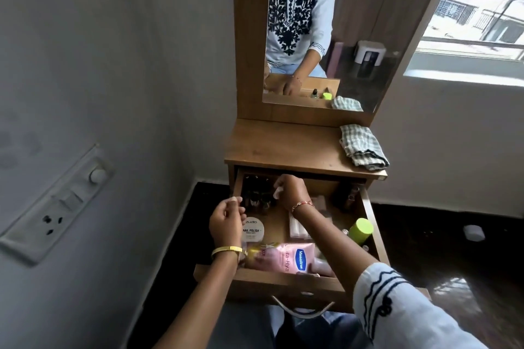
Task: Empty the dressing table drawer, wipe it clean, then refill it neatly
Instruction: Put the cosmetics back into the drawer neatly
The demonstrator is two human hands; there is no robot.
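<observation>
The drawer [371, 215] and the surface [283, 144] above it are warm brown wood, and a grey-and-white checked cloth [364, 147] lies beyond the fingers [279, 187] of the right hand. Below the fingers sit a pale pink pouch [280, 258] with a blue oval logo and a white round nail polish tub [253, 230] with dark lettering, and to their right a lime-green cap [360, 229]. The left wrist carries a gold bangle [226, 250], the right a thin red thread bracelet [302, 204], and the sleeve [397, 300] is white with dark navy embroidery.

Left hand [226, 221]: bare forearm, flat gold bangle [226, 251] at wrist. Right hand [289, 188]: thin red-and-gold bracelet [302, 205], white sleeve [397, 306] with dark navy wavy embroidery ending mid-forearm. Mirror [354, 22] reflection: white tunic [297, 8], dense navy floral embroidery down the front.
</observation>
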